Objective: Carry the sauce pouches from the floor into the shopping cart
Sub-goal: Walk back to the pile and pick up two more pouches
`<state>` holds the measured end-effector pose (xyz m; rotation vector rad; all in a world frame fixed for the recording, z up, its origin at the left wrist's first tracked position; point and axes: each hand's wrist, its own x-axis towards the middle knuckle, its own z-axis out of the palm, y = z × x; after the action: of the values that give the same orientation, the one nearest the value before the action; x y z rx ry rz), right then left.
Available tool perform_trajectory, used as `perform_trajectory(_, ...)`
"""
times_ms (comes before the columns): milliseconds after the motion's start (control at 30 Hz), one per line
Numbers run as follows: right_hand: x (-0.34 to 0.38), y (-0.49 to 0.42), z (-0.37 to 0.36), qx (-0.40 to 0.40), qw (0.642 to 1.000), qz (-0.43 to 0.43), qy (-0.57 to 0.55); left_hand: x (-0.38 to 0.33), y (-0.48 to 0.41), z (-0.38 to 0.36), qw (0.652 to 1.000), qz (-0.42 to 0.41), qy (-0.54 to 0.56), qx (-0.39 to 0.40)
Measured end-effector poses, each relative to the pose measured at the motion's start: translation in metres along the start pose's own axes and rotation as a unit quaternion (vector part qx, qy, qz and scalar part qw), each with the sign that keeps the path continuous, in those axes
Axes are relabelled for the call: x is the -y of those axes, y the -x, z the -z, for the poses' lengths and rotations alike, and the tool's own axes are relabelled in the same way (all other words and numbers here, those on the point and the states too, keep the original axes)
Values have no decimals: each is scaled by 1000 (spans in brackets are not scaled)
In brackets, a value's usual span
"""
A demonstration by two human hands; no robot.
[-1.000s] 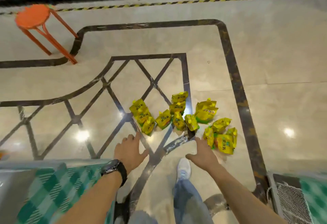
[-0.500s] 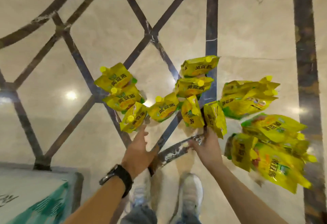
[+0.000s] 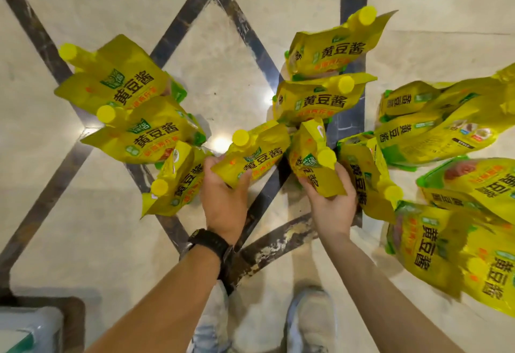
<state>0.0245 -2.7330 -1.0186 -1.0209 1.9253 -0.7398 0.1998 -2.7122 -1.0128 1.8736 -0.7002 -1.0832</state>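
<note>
Polished cream marble floor (image 3: 211,74), glossy enough to mirror spots of light, is crossed by dark veined stone strips (image 3: 178,21) that form diamonds. The pouches (image 3: 131,88) lie on it in a loose arc from centre left to the right edge of the frame, several of them overlapping. They are flat, crinkled packs of shiny yellow film with green bottom edges, bold dark characters and a round yellow screw cap at one top corner.

At centre the left hand (image 3: 223,202), with a black watch (image 3: 211,241) on its wrist, grips the lower corner of one pouch (image 3: 256,155); its fingers (image 3: 208,163) and thumb are curled round it. Just right of it the right hand (image 3: 331,205) grips the lower end of a second pouch (image 3: 312,163), cap up. I cannot tell whether either pouch is off the floor.

At the bottom edge are pale shoes (image 3: 312,322) and faded jeans (image 3: 209,333).
</note>
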Motion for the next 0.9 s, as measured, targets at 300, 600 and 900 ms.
perform_trajectory(300,-29,17,24,110,986,99,69,46,27,46,972,-35,-194,128)
perform_trajectory(600,20,26,53,112,991,27,64,-21,49,58,988,25,-99,116)
perform_trajectory(900,159,125,226,251,932,-181,-189,-211,174,168,950,170,30,262)
